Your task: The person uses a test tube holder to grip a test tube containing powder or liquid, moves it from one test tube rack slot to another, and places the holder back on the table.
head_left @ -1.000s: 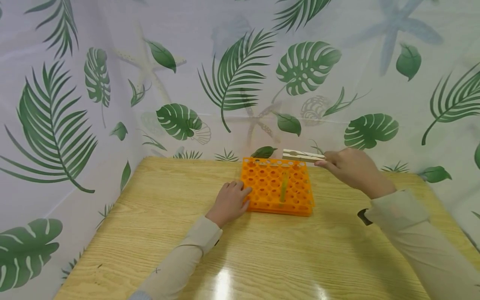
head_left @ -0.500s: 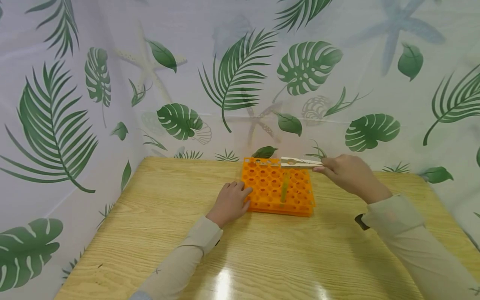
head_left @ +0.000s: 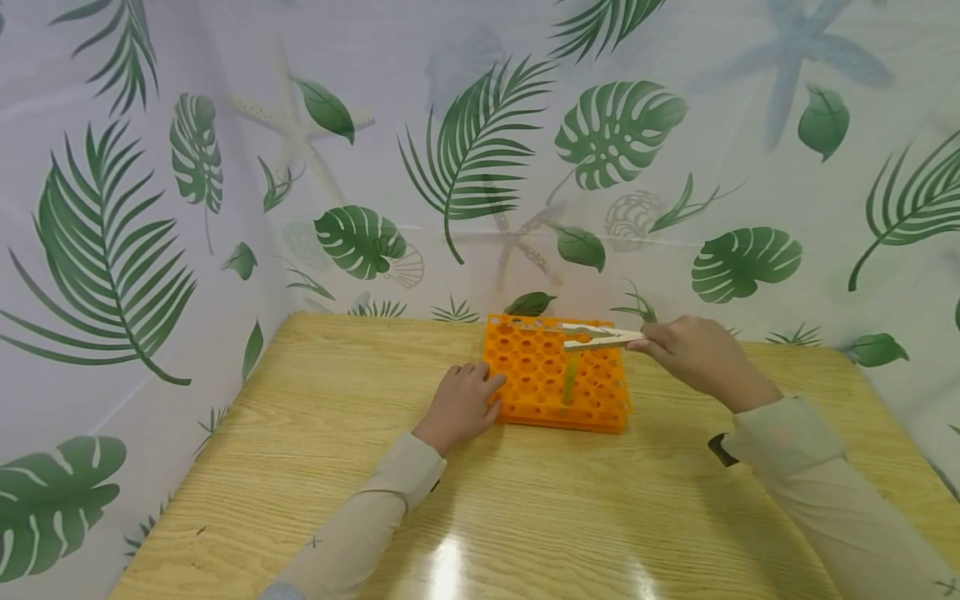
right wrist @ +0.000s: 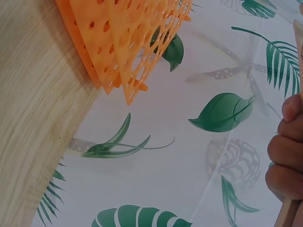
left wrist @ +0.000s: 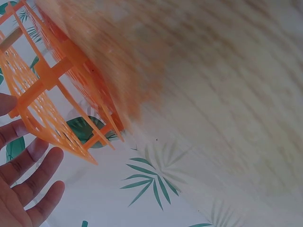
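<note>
Both hands are working at the rack (head_left: 525, 410) in the head view: the left hand (head_left: 461, 404) is resting loosely extended fingers against its left side, while the right hand (head_left: 693, 354) is gripping a clamp (head_left: 606, 340). The rack is sitting on the table (head_left: 337, 392); a tube (head_left: 569, 382) is standing in it, right of centre. The clamp's jaws are standing apart near the tube's top, seemingly not yet closing on it; I cannot tell whether they are touching. The tube is sitting unlifted.

In the left wrist view, fingers are lying spread at the rack's corner. In the right wrist view, curled fingers are wrapping the clamp; the tube is not showing.
</note>
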Action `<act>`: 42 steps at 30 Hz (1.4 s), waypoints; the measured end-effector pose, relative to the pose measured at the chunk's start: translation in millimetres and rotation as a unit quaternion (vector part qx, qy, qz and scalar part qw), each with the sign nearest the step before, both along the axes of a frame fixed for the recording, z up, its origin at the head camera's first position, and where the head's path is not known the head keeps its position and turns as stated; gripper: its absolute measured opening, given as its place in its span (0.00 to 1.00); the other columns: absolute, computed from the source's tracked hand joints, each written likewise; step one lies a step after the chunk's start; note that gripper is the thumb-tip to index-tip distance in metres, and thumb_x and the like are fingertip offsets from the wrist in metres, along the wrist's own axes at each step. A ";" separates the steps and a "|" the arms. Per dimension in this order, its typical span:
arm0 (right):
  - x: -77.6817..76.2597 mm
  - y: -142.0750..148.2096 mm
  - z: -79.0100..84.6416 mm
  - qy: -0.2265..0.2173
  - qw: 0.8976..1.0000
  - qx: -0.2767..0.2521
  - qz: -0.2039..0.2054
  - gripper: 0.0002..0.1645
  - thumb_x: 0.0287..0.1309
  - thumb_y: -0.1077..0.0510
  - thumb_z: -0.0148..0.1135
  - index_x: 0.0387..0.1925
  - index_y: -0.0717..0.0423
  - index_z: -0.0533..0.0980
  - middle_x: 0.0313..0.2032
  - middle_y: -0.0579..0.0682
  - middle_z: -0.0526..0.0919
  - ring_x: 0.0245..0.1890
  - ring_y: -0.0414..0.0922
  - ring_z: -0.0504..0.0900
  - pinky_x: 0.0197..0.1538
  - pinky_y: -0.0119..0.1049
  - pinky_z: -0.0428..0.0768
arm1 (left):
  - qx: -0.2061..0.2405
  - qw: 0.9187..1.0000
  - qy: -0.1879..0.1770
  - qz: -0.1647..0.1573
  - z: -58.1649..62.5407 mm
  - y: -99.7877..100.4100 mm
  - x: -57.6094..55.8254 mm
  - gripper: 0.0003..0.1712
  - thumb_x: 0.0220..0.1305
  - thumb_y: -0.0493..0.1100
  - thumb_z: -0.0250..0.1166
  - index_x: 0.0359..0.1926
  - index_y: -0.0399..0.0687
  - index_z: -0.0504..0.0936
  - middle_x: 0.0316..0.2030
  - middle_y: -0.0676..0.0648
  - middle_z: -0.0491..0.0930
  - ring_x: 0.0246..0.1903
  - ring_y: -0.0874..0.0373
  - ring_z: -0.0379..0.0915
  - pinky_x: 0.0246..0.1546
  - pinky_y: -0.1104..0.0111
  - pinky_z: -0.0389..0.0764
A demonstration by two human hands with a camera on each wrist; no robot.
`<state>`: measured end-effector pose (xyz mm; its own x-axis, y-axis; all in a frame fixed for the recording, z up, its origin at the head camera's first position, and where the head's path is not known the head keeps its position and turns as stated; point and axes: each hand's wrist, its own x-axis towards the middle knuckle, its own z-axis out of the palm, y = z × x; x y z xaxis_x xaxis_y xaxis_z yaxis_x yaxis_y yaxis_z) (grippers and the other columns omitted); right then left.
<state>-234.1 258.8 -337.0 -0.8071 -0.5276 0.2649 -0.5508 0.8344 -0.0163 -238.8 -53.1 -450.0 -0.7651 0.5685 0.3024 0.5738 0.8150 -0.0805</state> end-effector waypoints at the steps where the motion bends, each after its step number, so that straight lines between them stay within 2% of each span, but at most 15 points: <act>1: 0.2 0.0 -0.6 0.001 1.000 0.000 0.001 0.20 0.62 0.46 0.56 0.18 0.49 0.66 0.12 0.40 0.56 0.14 0.37 0.58 0.25 0.33 0.63 | 0.000 1.000 -0.001 0.000 -0.1 0.0 -0.1 0.13 0.63 0.50 0.60 0.48 0.55 0.77 0.37 0.49 0.76 0.36 0.54 0.73 0.43 0.62 0.74; 14: -2.0 0.5 -8.0 -0.011 1.000 0.010 -0.001 0.17 0.62 0.46 0.55 0.22 0.50 0.69 0.13 0.40 0.59 0.15 0.37 0.60 0.26 0.34 0.65 | -0.006 1.000 -0.012 0.004 2.0 0.5 0.4 0.14 0.64 0.50 0.59 0.49 0.55 0.77 0.38 0.49 0.76 0.37 0.53 0.73 0.44 0.61 0.75; 29: -4.0 -1.0 -12.7 -0.007 1.000 0.004 0.003 0.20 0.61 0.47 0.57 0.18 0.49 0.64 0.14 0.40 0.54 0.15 0.37 0.56 0.24 0.32 0.61 | -0.009 1.000 -0.014 0.005 2.2 1.0 0.0 0.14 0.64 0.50 0.58 0.49 0.55 0.77 0.37 0.49 0.75 0.35 0.54 0.72 0.41 0.62 0.74; 42: -3.7 -1.8 -18.3 -0.005 1.000 0.010 0.002 0.21 0.61 0.48 0.57 0.17 0.49 0.63 0.13 0.41 0.55 0.15 0.38 0.57 0.23 0.32 0.61 | -0.011 1.000 -0.011 0.007 2.0 0.6 1.2 0.14 0.64 0.50 0.59 0.49 0.55 0.77 0.37 0.49 0.76 0.34 0.54 0.73 0.40 0.63 0.74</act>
<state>-237.8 256.9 -355.2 -0.8073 -0.5362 0.2466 -0.5545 0.8322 -0.0057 -237.5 -52.5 -448.0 -0.7801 0.5630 0.2728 0.5634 0.8218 -0.0849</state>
